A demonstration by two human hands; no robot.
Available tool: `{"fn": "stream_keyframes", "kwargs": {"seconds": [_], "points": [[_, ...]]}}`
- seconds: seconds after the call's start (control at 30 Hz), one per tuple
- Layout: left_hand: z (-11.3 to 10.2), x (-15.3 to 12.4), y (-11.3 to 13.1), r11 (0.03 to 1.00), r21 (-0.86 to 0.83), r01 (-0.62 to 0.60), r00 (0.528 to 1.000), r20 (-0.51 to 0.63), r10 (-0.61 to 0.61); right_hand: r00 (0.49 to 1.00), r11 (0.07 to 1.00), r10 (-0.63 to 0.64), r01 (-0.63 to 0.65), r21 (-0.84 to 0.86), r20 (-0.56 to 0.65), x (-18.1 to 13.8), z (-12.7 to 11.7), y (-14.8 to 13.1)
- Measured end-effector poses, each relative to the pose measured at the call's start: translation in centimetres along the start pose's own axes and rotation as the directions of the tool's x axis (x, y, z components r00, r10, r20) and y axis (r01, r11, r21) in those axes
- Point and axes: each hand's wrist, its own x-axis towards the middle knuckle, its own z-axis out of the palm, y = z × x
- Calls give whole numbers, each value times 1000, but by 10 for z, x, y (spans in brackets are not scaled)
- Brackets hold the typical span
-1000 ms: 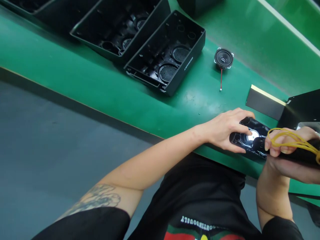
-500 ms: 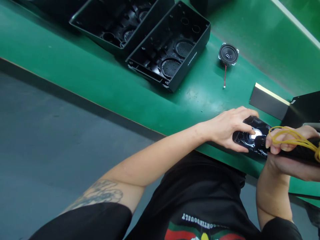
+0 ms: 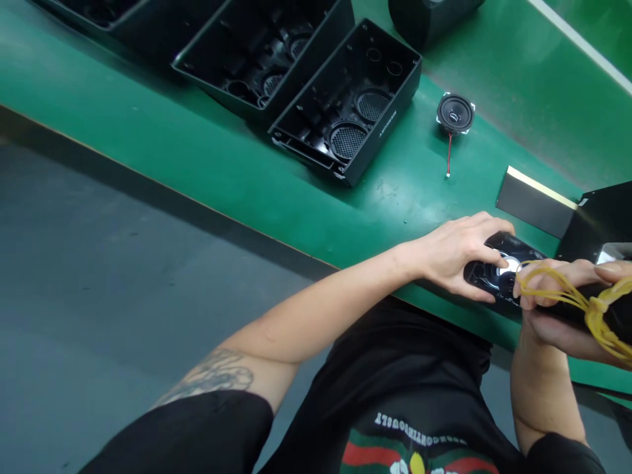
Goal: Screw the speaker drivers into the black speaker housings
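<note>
My left hand [image 3: 467, 253] grips the end of a glossy black speaker panel [image 3: 518, 246] on the green bench, thumb on one side and fingers across it. On the panel is a speaker with a bright silver round back [image 3: 511, 265]. In my right hand [image 3: 548, 283] is a black handheld tool, which looks like an electric screwdriver [image 3: 592, 291]. Its dark nose points down at the panel beside the speaker, and the tip is hidden. Yellow cord [image 3: 597, 306] is knotted about the tool and hangs over my fingers.
Open black speaker housings [image 3: 345, 108] with round grilles stand on the bench [image 3: 237, 178] to the left. Beyond my hands lie a loose speaker [image 3: 455, 113] with a red lead and a dark block [image 3: 536, 203] with a pale edge. A black box [image 3: 605, 214] stands at right.
The view has shifted slightly, so the bench things appear further right and lower. My right hand and the tool have tilted a little over the panel; my left hand keeps its grip.
</note>
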Motion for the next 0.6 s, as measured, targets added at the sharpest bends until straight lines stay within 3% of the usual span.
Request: {"fn": "stream_keyframes", "kwargs": {"seconds": [0.1,0.4,0.6], "points": [[0,0,1,1000,4,-10,1000,-4,10,998,998,-67,67,7,6,-3,3,1],[-1,-2,3,1000,-17,26,1000,17,-26,1000,991,-3,0,136,19,-2,4,0],[-5,-8,8,997,7,72,996,58,-73,985,939,164,-139,315,-56,1,11,-8]]}}
